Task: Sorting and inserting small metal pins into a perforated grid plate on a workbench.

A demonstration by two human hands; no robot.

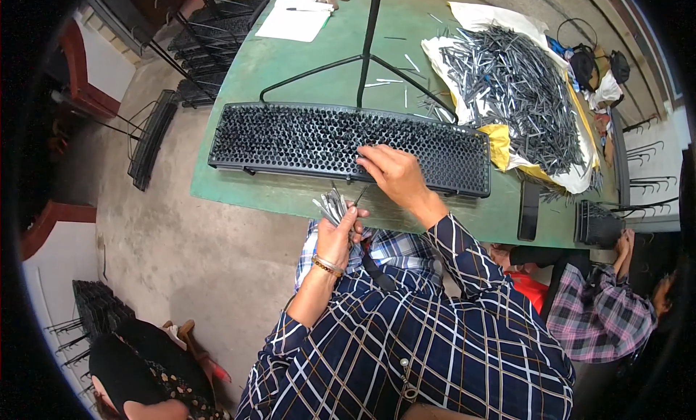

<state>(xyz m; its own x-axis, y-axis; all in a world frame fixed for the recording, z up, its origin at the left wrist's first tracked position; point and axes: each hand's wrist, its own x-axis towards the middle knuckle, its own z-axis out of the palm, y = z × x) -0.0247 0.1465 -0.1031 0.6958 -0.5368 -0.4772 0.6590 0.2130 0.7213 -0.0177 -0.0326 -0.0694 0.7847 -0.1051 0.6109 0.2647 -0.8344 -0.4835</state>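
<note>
My left hand (335, 237) is closed round a bundle of thin grey and silver sticks (331, 204), just in front of the table's near edge. The sticks fan upward out of the fist. A long black rack (275, 139) with a dense grid of small holes lies across the table, and many of its holes look filled, mainly at the left and middle. Over the rack's front half, my right hand (398, 175) has its fingertips pressed together against the grid. Whatever those fingertips pinch is too small to make out.
A heap of similar sticks (507, 94) covers a white and yellow sack at the right. Loose sticks lie behind the rack's black wire handle (366, 57). A dark phone (528, 211) rests near the right edge. People sit at lower left and right; more racks (152, 141) stand left.
</note>
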